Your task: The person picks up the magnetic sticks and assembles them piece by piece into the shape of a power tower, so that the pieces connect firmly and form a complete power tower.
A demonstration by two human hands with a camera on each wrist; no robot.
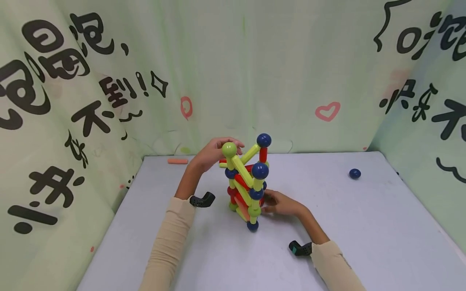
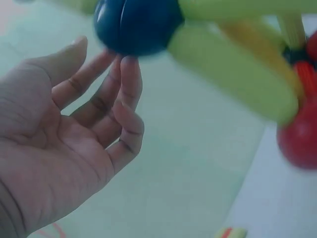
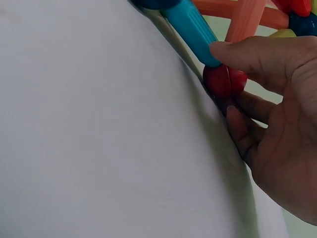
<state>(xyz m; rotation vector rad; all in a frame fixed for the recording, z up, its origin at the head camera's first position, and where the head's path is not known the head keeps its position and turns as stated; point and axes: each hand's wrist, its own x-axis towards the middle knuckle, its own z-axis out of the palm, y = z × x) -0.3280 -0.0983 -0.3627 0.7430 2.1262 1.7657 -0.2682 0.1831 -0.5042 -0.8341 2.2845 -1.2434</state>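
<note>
A tall structure of coloured sticks and balls stands upright on the table, built in yellow-green, red, blue and orange. Behind its green top ball, my left hand is raised with fingers loosely bent. In the left wrist view its fingertips are close under a blue ball; whether they touch it I cannot tell. Low on the structure's right side is my right hand. Its thumb and fingers grip around a red ball at the end of a turquoise stick.
A loose blue ball lies on the table at the right. An orange stick lies near the back edge at the left. Printed curtains hang behind and along both sides.
</note>
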